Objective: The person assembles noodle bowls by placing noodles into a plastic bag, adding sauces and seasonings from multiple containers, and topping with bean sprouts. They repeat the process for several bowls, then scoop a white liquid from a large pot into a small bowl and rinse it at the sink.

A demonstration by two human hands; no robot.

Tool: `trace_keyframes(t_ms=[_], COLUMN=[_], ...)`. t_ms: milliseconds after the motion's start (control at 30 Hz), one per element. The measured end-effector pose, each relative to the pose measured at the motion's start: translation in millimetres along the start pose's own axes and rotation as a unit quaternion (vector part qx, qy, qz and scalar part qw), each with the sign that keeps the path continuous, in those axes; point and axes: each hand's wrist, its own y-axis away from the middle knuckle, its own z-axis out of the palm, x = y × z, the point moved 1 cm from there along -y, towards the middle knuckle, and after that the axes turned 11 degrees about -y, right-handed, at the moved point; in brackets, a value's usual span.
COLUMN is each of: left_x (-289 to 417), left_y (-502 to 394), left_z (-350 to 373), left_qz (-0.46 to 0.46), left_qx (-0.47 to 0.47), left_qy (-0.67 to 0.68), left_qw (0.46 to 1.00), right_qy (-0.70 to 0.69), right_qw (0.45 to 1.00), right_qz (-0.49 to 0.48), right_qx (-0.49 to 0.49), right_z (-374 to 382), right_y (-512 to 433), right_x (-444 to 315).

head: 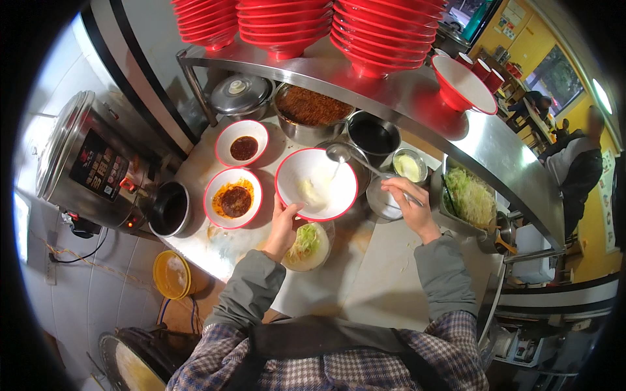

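Observation:
My left hand (284,222) grips the near left rim of a white bowl with a red rim (288,171), thumb on the edge. Pale yellowish-white paste lies in its bottom. In my right hand (411,205) is the handle of a metal ladle (338,152), whose head is over the bowl's far right rim. Below my right hand stands a container of white powder (388,199). A clear container of shredded greens (307,247) sits just under the held bowl. To the left, two more red-rimmed bowls (221,146) (209,198) hold dark red sauce.
Behind are a pot of chilli flakes (313,105), a pot of dark liquid (372,133), a lidded pot (239,95) and a cup of pale paste (410,165). Shredded cabbage (469,200) fills a tray at right. A steel shelf (313,73) carries stacked red bowls (386,39).

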Motion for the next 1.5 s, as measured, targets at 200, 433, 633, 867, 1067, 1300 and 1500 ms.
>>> trace_keyframes(t_ms=[200, 433, 633, 867, 1067, 1300, 1500], left_x=[-11.7, -17.9, -14.1, -5.6, -0.1, 11.3, 26.0], left_y=[-6.8, -12.7, -12.0, -8.6, -6.0, -3.7, -7.5], left_z=[2.2, 0.4, 7.7, 15.0, 5.5, -40.6, -78.8], left_qz=[-0.003, -0.021, -0.026, -0.007, -0.008, 0.018, 0.054], left_qx=[0.010, 0.020, 0.013, 0.005, 0.021, 0.057, 0.067], left_qy=[0.019, -0.001, 0.005, 0.000, 0.013, 0.008, 0.016], left_qw=[1.000, 1.000, 1.000, 1.000, 1.000, 0.998, 0.996], right_qy=[0.080, -0.013, 0.003, -0.109, 0.162, 0.226, -0.186], right_qw=[0.988, 0.970, 0.970, 0.982, 0.979, 0.952, 0.928], right_qz=[0.075, 0.172, 0.148, 0.093, -0.120, -0.066, 0.300], right_qx=[0.104, 0.170, 0.193, 0.125, -0.002, -0.198, 0.118], right_z=[-26.5, -36.1, -39.0, -26.0, 6.0, 50.2, 93.6], right_y=[-35.2, -43.9, -41.6, -12.2, 6.7, -13.0, -146.2], right_x=[107.6, 185.6, 144.1, 54.6, 32.2, 103.0, 187.8])
